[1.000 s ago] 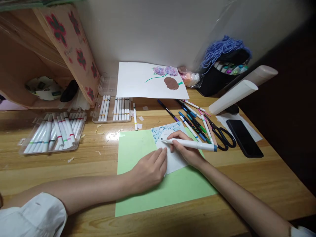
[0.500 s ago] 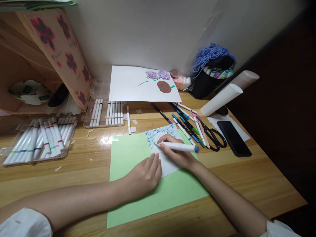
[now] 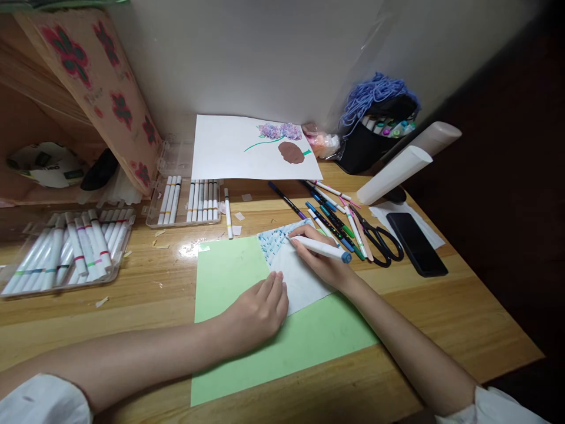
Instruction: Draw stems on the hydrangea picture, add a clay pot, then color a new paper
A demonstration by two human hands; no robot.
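My right hand (image 3: 321,259) is closed around a white marker (image 3: 324,248) with a blue end. The marker's tip is at the upper part of a white paper (image 3: 300,282), among blue dashes. My left hand (image 3: 260,306) rests on the paper's lower left edge, fingers together and bent; whether anything is between them is hidden. Under the white paper lies a larger green sheet (image 3: 229,377).
Cases of markers (image 3: 183,203) stand at the left. A flower drawing (image 3: 220,147) leans at the back. Loose pens (image 3: 331,221), black scissors (image 3: 384,244), a phone (image 3: 416,244) and a white paper roll (image 3: 392,175) lie at the right.
My right hand has moved the marker tip up and to the right on the paper, and the marker slants more. My left hand stays in place. The view has shifted slightly.
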